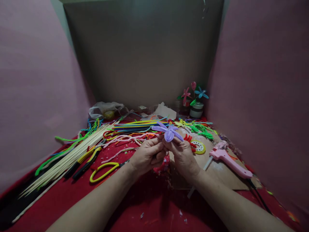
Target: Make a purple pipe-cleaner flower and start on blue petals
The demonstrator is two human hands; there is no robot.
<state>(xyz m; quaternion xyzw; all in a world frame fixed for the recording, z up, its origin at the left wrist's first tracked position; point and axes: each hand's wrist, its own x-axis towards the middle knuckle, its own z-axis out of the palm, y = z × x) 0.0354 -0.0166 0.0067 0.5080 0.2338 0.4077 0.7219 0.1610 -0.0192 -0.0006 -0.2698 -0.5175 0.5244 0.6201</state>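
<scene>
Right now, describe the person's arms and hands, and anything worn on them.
The left forearm and right forearm are bare down to the picture's edge; no sleeve shows. The left hand and right hand are ungloved, with no ring, watch or bracelet visible.

Red-covered table [72,193] was proper mess: bamboo skewers [72,154] along left, pliers [84,162] and yellow scissors [103,170] beside them, pipe cleaners [137,125] strewn across back, cardboard sheet [217,174] on right, tiny scraps all over.
</scene>
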